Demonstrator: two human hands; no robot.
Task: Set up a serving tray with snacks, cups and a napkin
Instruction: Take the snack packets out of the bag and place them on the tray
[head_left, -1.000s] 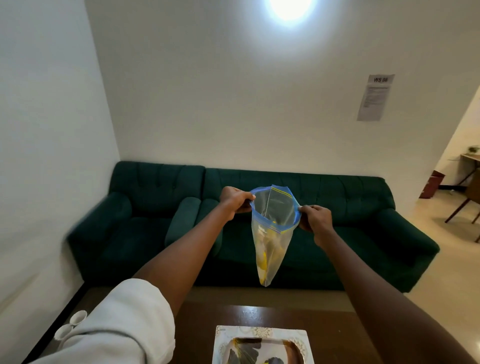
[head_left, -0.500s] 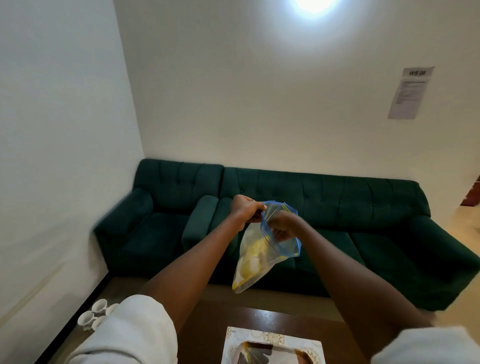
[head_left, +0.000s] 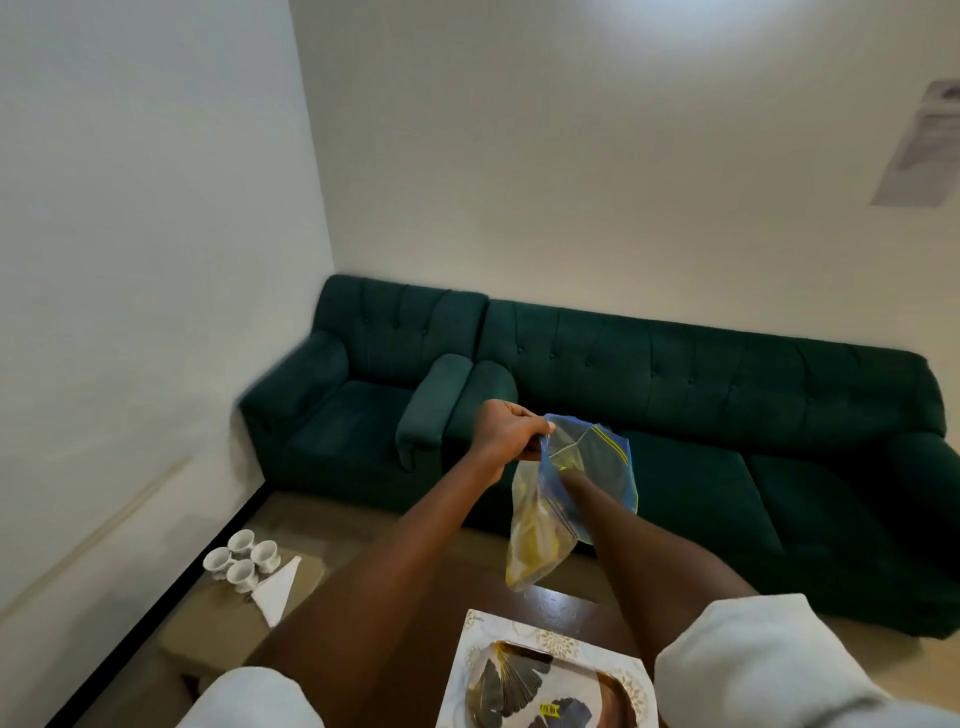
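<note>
A clear zip bag (head_left: 597, 467) with a blue rim and yellow snacks in its bottom hangs in the air above the table. My left hand (head_left: 506, 436) pinches the bag's rim. My right hand is inside the bag up to the wrist (head_left: 576, 480), so its fingers are hidden behind the plastic. Below, the white patterned tray (head_left: 470, 670) lies on the dark wooden table (head_left: 582, 605). Several small white cups (head_left: 241, 558) and a folded white napkin (head_left: 278, 590) sit on a cardboard box at the lower left.
A dark green sofa (head_left: 675, 389) and matching armchair (head_left: 363, 389) stand against the white wall behind the table. The cardboard box (head_left: 228, 629) rests on the floor by the left wall. A paper sheet (head_left: 924, 150) hangs on the far wall.
My right hand has left the bag's rim and gone inside the bag. The bag has tilted and dropped lower. My view has swung down and left, so the cups and napkin now show.
</note>
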